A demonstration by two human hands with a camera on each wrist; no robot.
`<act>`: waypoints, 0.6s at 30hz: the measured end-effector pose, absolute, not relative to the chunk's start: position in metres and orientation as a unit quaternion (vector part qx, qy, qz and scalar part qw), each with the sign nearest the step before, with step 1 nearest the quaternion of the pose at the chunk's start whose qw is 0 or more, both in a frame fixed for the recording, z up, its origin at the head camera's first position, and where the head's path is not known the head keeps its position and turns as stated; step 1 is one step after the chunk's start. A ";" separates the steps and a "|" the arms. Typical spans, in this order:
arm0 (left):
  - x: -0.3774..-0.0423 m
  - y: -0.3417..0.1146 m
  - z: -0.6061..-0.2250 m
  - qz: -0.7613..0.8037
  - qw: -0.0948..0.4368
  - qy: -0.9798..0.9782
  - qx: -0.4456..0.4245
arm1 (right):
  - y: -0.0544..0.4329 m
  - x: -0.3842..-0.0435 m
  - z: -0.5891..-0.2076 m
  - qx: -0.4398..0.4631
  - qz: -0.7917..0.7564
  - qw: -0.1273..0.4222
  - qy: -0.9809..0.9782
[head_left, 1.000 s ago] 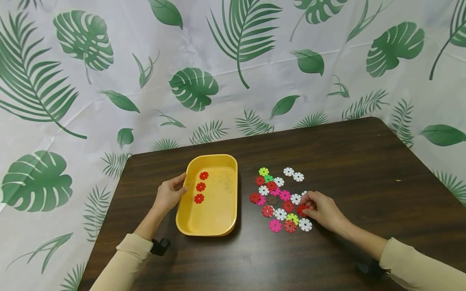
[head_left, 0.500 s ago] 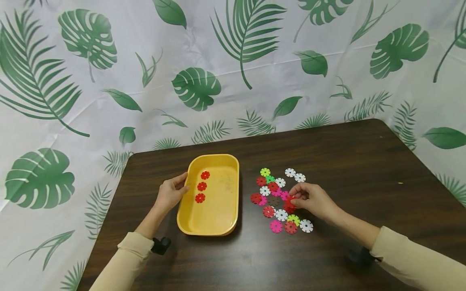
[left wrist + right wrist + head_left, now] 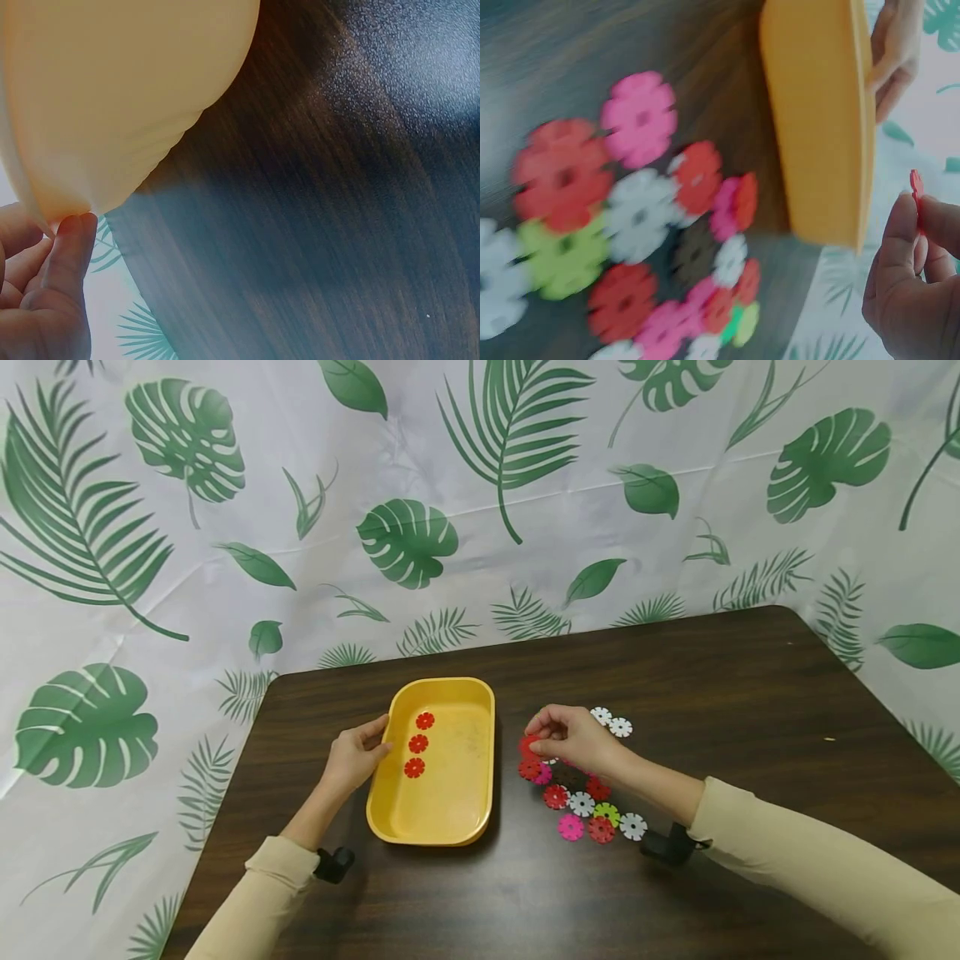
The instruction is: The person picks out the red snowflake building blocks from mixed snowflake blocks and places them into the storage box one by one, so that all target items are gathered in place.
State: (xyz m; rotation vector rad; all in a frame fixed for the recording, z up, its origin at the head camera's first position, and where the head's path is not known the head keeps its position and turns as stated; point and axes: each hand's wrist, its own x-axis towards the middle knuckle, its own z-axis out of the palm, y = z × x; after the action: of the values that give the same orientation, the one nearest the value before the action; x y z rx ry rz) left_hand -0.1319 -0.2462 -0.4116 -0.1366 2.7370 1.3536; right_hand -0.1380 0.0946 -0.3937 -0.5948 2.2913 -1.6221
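Note:
My left hand [image 3: 356, 755] pinches the left rim of a yellow tray [image 3: 450, 810]; in the left wrist view the thumb and fingers [image 3: 69, 251] grip the tray's edge. Inside the tray, three red notched discs [image 3: 417, 744] lie in a column along the left side. Between thumb and fingertips, my right hand [image 3: 581, 739] holds a red notched disc [image 3: 916, 196], seen nearly edge-on in the right wrist view. That hand is raised over the left part of a loose pile of discs, right of the tray, and hides some of them.
The pile holds several pink [image 3: 571, 827], white [image 3: 633, 826], red [image 3: 601, 829], lime [image 3: 607, 813] and brown discs, some overlapping. Two white discs [image 3: 620, 727] lie at its back. The dark wooden table [image 3: 712, 693] ends at a leaf-patterned cloth [image 3: 315, 460] behind.
My right hand has moved left from the pile's right side, carrying the red disc toward the tray. The left hand stays on the tray's rim; the view has shifted slightly.

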 end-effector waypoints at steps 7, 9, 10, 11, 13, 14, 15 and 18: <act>-0.132 -0.247 -0.413 0.443 0.041 0.894 -0.043 | 0.046 -0.140 -0.384 -0.193 -0.587 0.193 0.762; -0.132 -0.247 -0.413 0.444 0.041 0.894 -0.044 | 0.034 -0.140 -0.384 -0.196 -0.592 0.206 0.754; -0.132 -0.247 -0.413 0.445 0.043 0.893 -0.047 | 0.028 -0.140 -0.385 -0.197 -0.594 0.212 0.751; -0.132 -0.247 -0.413 0.444 0.042 0.894 -0.047 | 0.022 -0.140 -0.385 -0.196 -0.595 0.216 0.749; -0.132 -0.247 -0.413 0.444 0.040 0.894 -0.046 | 0.012 -0.140 -0.388 -0.201 -0.595 0.224 0.745; -0.132 -0.247 -0.413 0.444 0.039 0.894 -0.044 | 0.007 -0.140 -0.389 -0.201 -0.597 0.230 0.742; -0.133 -0.247 -0.413 0.444 0.039 0.894 -0.042 | 0.002 -0.139 -0.390 -0.201 -0.596 0.235 0.741; -0.133 -0.249 -0.413 0.445 0.035 0.894 -0.039 | -0.013 -0.138 -0.394 -0.205 -0.594 0.251 0.737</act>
State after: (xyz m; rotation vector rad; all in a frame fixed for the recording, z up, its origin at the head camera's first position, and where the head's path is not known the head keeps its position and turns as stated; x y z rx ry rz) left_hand -0.1329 -0.2486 -0.4129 -0.1196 2.7483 1.3683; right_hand -0.1377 -0.0126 -0.3942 -0.5565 2.0042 -1.6150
